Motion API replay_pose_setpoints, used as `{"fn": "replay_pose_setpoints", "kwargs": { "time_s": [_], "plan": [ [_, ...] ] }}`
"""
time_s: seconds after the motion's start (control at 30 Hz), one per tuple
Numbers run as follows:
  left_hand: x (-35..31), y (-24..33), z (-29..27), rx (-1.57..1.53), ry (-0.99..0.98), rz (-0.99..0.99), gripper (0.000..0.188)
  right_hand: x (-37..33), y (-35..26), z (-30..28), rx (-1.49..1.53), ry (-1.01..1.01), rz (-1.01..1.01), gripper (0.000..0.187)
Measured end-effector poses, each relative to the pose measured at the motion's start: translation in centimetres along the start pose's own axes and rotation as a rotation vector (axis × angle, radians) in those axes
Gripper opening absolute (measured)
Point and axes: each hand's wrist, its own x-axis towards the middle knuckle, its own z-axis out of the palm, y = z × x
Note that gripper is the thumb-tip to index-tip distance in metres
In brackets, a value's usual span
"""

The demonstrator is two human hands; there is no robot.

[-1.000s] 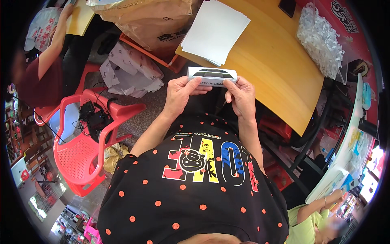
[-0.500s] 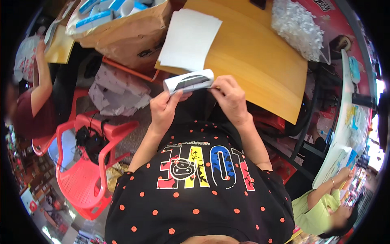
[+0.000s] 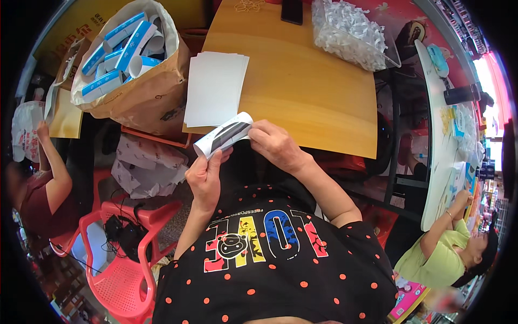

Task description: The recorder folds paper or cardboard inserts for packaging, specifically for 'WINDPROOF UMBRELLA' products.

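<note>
Left grip [image 3: 204, 182]: thumb on the near side, fingers beneath, clamped on the lower-left end of a rolled paper tube [image 3: 223, 136], white with a dark printed shape. Right grip [image 3: 278, 147]: fingers bent together at the tube's upper-right end; cannot tell whether they pinch its edge or something small, as the fingertips hide it. The tube lies tilted between the two grips, at the near edge of the wooden surface [image 3: 307, 86], in front of the black shirt [image 3: 275, 275].

Containers. Beyond and left of the left grip stands a brown paper bag [image 3: 145, 100], mouth wide, holding many blue-and-white tubes [image 3: 132, 46] that lie at mixed angles up to its rim. Well beyond the right grip, to its right, a clear bin [image 3: 392, 54] is heaped with white strips [image 3: 350, 32]. Left of and nearer the wearer than the left grip, a red chair [image 3: 121, 286] carries a tangle of black cables [image 3: 120, 237].

Edges and room. A stack of white sheets [image 3: 216, 86], slightly fanned, lies just beyond the tube, along the surface's left edge and near the bag; the tube's far end overlaps the stack's near edge in this view. Room for moving: widest beyond the right grip, over the wood between sheets and bin. A black phone [image 3: 292, 11] lies at the far side of that stretch.
</note>
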Motion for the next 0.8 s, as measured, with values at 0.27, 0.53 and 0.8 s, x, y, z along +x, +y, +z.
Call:
{"fn": "replay_pose_setpoints", "kwargs": {
  "time_s": [0.27, 0.53, 0.8],
  "plan": [
    [0.2, 0.4, 0.8, -0.044, 0.030, 0.050, 0.021, 0.1, -0.2, -0.5, -0.013, 0.056, -0.018, 0.022],
    [-0.1, 0.2, 0.8, 0.021, 0.017, 0.096, 0.022, -0.2, -0.3, -0.3, -0.020, 0.078, 0.032, 0.021],
    [-0.3, -0.3, 0.1, 0.099, 0.023, 0.210, 0.021, 0.1, -0.7, -1.7, 0.301, -0.006, 0.422, 0.016]
  ]
}}
